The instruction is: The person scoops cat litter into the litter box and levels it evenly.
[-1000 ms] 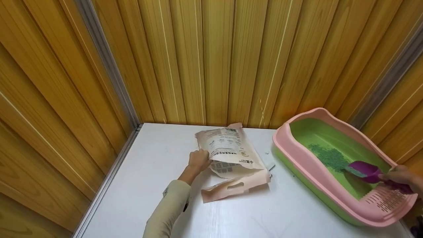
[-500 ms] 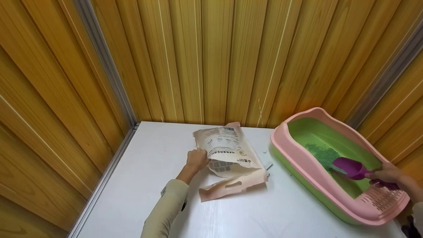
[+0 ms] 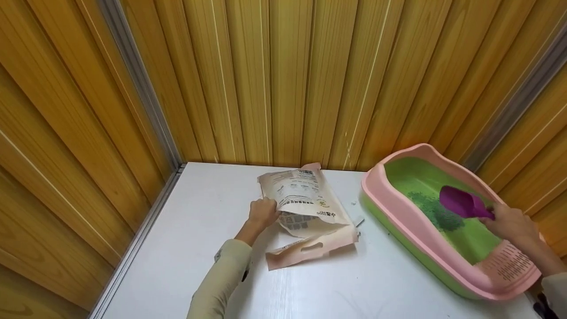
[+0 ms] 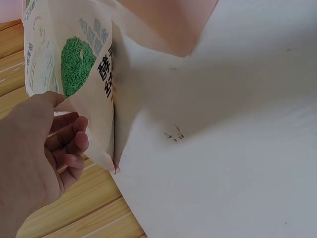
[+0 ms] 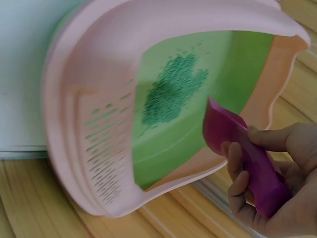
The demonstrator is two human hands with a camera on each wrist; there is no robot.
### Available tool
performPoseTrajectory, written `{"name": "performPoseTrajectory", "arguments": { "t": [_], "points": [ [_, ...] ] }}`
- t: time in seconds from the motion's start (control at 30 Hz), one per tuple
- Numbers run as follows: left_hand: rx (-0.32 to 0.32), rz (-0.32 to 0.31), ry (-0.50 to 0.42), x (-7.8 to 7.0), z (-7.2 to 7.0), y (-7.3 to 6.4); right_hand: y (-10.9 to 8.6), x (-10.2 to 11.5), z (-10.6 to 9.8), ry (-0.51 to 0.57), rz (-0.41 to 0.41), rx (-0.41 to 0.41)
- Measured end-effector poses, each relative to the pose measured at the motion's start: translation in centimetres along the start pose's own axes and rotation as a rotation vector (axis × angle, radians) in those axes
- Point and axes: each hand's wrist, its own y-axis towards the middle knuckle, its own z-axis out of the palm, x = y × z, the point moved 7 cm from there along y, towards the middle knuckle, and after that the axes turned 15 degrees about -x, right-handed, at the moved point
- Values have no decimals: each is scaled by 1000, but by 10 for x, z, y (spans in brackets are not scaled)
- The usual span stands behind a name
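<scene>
Wood-grain walls surround the white table; grey metal posts stand at the two rear corners.

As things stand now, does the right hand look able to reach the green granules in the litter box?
Probably yes: the right hand holds the purple scoop over the litter box, whose open top leaves the way free, and nothing seems to stand between the scoop and the green granules.

On the litter bag, the bold black character "酵" can be read from the left wrist; its neighbours are cut off at the bag's edge. A barcode is printed near the far end. The small lines and round emblem cannot be made out.
</scene>
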Motion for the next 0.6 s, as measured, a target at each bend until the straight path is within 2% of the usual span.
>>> {"name": "performPoseTrajectory", "arguments": {
  "t": [0.1,0.2,0.4,0.5,0.6],
  "points": [
    [-4,7,12,-1,0,4,2,21,-8,92,-8,-77],
    [-21,18,24,-3,-2,8,1,50,-8,238,12,-44],
    [-109,51,23,-9,-14,17,-12,115,9,575,100,155],
    [-162,64,18,-12,-22,23,-20,147,22,682,83,253],
    [-195,53,23,-12,-29,27,-29,176,38,748,46,386]
  ]
}}
